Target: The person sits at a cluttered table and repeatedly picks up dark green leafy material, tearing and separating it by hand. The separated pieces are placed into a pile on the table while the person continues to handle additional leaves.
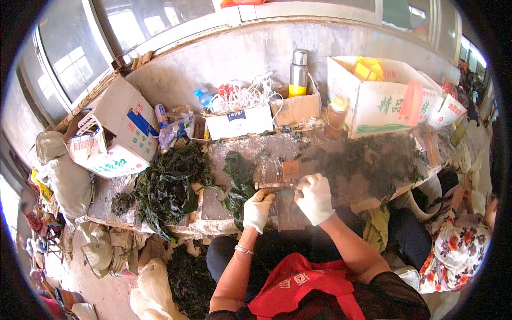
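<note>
White knit gloves cover both my hands at the near edge of the worktable [218, 206]. My left hand [258, 210] has its thumb and fingers pinched together beside a short rod [274, 185]; a dark strip seems to run between the hands, too blurred to name. My right hand [315, 199], fingers curled, is at the rod's right end; what it grips is hidden. Beyond them lies a small rust-brown block [291, 170]. Dark green dried seaweed [239, 180] lies just left of my left hand, with a larger seaweed heap [172, 184] farther left.
Along the wall stand a tilted cardboard box [120, 132], a white box of strings [242, 122], a steel flask [298, 72], a jar of brown liquid [335, 122] and a large carton [384, 108]. More seaweed [368, 160] lies right. Another person [460, 248] sits at the right.
</note>
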`<action>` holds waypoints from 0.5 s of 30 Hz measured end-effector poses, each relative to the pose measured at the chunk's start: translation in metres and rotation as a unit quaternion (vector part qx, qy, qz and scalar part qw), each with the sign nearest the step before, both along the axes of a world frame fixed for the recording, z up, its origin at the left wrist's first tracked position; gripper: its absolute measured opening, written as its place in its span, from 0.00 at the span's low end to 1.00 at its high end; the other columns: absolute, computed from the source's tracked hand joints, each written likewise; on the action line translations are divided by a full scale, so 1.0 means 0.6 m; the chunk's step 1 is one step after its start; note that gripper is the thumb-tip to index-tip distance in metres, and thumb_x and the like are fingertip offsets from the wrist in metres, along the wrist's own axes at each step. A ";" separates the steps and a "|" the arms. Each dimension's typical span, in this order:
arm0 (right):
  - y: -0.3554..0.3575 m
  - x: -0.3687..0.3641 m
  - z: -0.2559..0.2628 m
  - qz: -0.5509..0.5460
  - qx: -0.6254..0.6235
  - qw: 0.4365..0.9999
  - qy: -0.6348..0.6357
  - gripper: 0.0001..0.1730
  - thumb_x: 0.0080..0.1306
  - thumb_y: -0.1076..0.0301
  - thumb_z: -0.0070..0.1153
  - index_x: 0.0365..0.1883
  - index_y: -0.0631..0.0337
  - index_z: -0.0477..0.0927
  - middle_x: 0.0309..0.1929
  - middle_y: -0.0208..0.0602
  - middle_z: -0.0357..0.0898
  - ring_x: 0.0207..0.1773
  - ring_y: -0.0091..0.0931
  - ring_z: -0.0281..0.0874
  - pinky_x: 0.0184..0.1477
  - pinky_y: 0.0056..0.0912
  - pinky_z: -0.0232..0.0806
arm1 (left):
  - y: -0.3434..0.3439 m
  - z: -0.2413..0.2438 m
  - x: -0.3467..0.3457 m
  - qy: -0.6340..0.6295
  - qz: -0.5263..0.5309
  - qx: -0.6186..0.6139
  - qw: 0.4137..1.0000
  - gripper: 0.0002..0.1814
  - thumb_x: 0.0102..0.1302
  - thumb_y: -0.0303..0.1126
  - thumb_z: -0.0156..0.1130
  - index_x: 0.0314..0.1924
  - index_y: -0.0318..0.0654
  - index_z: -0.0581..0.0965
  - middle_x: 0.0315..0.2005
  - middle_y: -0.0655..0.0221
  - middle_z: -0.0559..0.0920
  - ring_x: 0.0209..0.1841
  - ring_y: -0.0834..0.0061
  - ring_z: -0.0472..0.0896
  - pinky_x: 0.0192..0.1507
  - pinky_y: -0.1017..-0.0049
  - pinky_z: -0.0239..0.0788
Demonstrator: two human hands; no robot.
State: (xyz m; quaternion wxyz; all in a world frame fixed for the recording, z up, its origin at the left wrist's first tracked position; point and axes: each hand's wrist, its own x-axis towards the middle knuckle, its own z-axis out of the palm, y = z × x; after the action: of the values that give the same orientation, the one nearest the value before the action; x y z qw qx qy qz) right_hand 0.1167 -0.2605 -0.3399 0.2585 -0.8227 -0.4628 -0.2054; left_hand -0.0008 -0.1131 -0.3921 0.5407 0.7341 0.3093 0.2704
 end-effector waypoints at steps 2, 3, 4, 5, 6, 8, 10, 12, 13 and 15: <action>-0.006 0.033 -0.050 -0.051 -0.094 0.993 -0.046 0.08 0.43 0.62 0.63 0.20 0.56 0.80 0.32 0.38 0.77 0.43 0.37 0.72 0.43 0.44 0.65 | 0.024 -0.046 -0.001 0.020 0.036 0.012 0.999 0.10 0.64 0.31 0.60 0.42 0.34 0.81 0.29 0.72 0.84 0.32 0.87 0.74 0.39 0.81 0.68; -0.025 0.053 -0.059 -0.086 -0.136 0.987 0.031 0.10 0.45 0.64 0.61 0.27 0.55 0.82 0.33 0.38 0.75 0.44 0.37 0.72 0.44 0.46 0.65 | 0.027 -0.028 -0.019 0.058 0.027 0.058 0.996 0.11 0.64 0.33 0.60 0.42 0.34 0.80 0.30 0.69 0.84 0.33 0.84 0.76 0.39 0.80 0.68; -0.046 0.073 -0.070 -0.121 -0.143 0.982 0.024 0.12 0.47 0.66 0.60 0.32 0.54 0.83 0.35 0.38 0.76 0.45 0.37 0.71 0.45 0.46 0.64 | 0.024 -0.028 -0.031 0.070 0.001 0.000 0.998 0.12 0.64 0.34 0.60 0.43 0.35 0.80 0.31 0.67 0.84 0.33 0.82 0.76 0.40 0.80 0.68; -0.058 0.087 -0.080 -0.156 -0.150 0.976 0.019 0.15 0.48 0.68 0.59 0.37 0.53 0.83 0.37 0.39 0.76 0.45 0.37 0.71 0.47 0.47 0.64 | 0.021 -0.027 -0.038 0.081 -0.026 -0.059 0.995 0.13 0.63 0.35 0.60 0.43 0.35 0.80 0.33 0.65 0.84 0.34 0.80 0.77 0.41 0.80 0.68; -0.064 0.081 -0.050 -0.141 -0.090 0.983 -0.071 0.17 0.50 0.70 0.58 0.40 0.52 0.83 0.40 0.39 0.77 0.47 0.37 0.71 0.50 0.49 0.62 | 0.011 -0.015 -0.054 0.105 -0.050 -0.019 0.993 0.12 0.63 0.36 0.61 0.42 0.38 0.80 0.33 0.60 0.84 0.34 0.72 0.81 0.40 0.76 0.70; -0.077 0.040 0.030 -0.109 -0.025 0.991 -0.070 0.17 0.53 0.74 0.56 0.42 0.52 0.82 0.45 0.35 0.78 0.53 0.38 0.70 0.63 0.52 0.55 | -0.026 0.032 -0.066 0.115 -0.084 0.067 0.988 0.11 0.63 0.36 0.61 0.41 0.40 0.80 0.33 0.58 0.83 0.34 0.65 0.82 0.39 0.73 0.72; -0.061 -0.007 0.048 0.051 0.007 0.998 -0.025 0.12 0.54 0.71 0.58 0.38 0.52 0.83 0.42 0.32 0.79 0.52 0.33 0.72 0.67 0.52 0.51 | -0.056 0.043 -0.059 0.106 -0.121 0.170 0.972 0.10 0.64 0.38 0.60 0.41 0.43 0.79 0.33 0.55 0.82 0.36 0.54 0.81 0.37 0.66 0.73; -0.052 -0.041 0.048 0.142 -0.033 0.989 -0.029 0.09 0.54 0.70 0.60 0.34 0.51 0.84 0.36 0.28 0.81 0.45 0.29 0.75 0.68 0.49 0.51 | -0.074 0.065 -0.051 0.076 -0.167 0.231 0.956 0.11 0.65 0.38 0.56 0.44 0.43 0.75 0.32 0.55 0.81 0.36 0.52 0.80 0.37 0.62 0.72; -0.053 -0.035 0.035 0.160 -0.081 0.983 -0.031 0.08 0.53 0.69 0.61 0.33 0.49 0.84 0.33 0.25 0.82 0.43 0.27 0.76 0.68 0.48 0.51 | -0.075 0.077 -0.043 0.102 -0.183 0.254 0.944 0.11 0.66 0.37 0.55 0.45 0.43 0.74 0.32 0.54 0.81 0.36 0.51 0.80 0.38 0.61 0.72; -0.048 -0.005 0.024 0.098 -0.050 0.993 -0.047 0.05 0.51 0.67 0.60 0.28 0.50 0.83 0.24 0.28 0.80 0.34 0.30 0.76 0.64 0.49 0.55 | -0.040 0.066 -0.032 0.077 -0.212 0.322 0.919 0.10 0.66 0.35 0.54 0.44 0.41 0.74 0.32 0.53 0.80 0.38 0.49 0.78 0.39 0.58 0.71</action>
State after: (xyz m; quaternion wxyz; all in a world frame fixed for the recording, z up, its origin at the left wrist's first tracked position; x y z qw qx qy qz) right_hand 0.1135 -0.2893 -0.3257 0.2143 -0.7745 -0.5625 -0.1944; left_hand -0.0202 -0.1373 -0.3527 0.2940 0.9355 0.0830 0.1773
